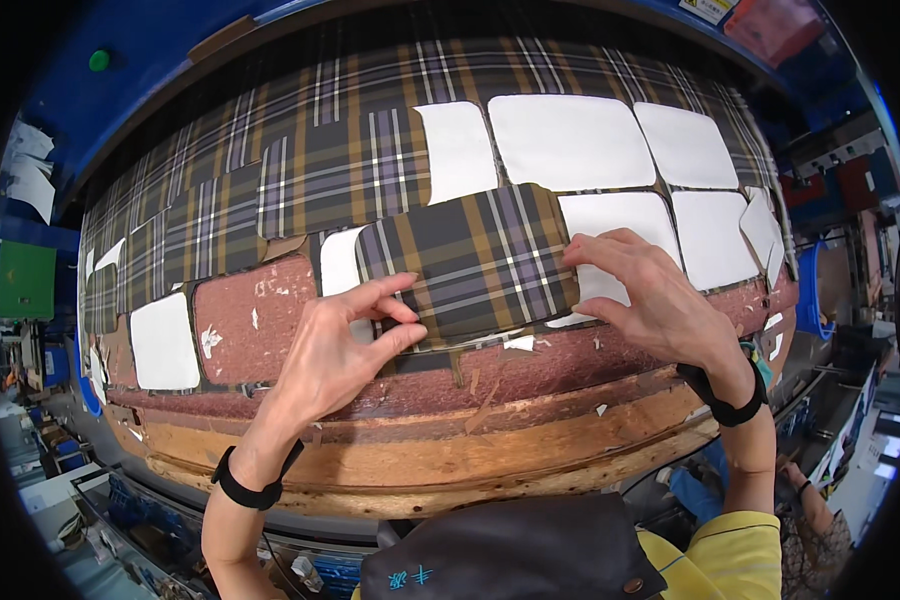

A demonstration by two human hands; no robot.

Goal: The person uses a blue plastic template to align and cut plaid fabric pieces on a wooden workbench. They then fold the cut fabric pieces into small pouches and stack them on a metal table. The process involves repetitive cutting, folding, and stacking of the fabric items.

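Note:
A dark plaid fabric panel (470, 262) with rounded corners, crossed by purple, white and mustard bands, lies tilted over the cut pieces in the middle. My left hand (345, 340) grips its lower left edge, fingertips on the plaid face and thumb close beneath them. At the panel's right edge, my right hand (650, 295) holds on with the index finger high and the thumb near the lower corner. What the panel covers is hidden. White rounded panels (572, 142) lie behind and to the right of it.
Overlapping plaid pieces (345, 175) stretch to the left over a wide plaid sheet (240, 115). Worn reddish board (255, 310) shows between pieces, with paper scraps on it. A wooden table edge (450, 480) runs in front of me. Another person's arm (808, 497) appears at lower right.

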